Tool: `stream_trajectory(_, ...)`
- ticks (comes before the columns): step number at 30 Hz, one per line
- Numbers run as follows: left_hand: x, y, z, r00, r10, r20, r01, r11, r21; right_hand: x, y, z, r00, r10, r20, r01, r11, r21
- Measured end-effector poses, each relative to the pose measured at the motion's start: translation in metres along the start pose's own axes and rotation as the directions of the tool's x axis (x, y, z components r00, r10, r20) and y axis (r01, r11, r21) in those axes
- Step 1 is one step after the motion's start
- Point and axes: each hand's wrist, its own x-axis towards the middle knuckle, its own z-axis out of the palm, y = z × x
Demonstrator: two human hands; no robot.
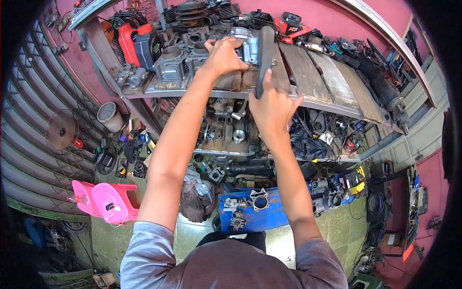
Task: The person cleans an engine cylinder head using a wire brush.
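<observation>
Nearest us, below our arms, one blue tray (276,219) carries three metal engine parts. Further out, our right hand (272,103) is closed around the lower end of one long dark bar (265,48). Its long axis runs straight away from us, and its far end points across the shelf (317,103) towards the wall. Just left of that grip, our left hand (224,55) clasps one silver engine block (251,48). Right of the grip lie three bare planks (303,72).
</observation>
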Motion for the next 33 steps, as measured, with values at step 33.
stream_trajectory(33, -0.003, 0.0, -0.001, 0.998, -0.041, 0.037, 0.041, 0.999, 0.005, 0.004, 0.014, 0.0, 0.967, -0.091, -0.238, 0.126, 0.983, 0.133)
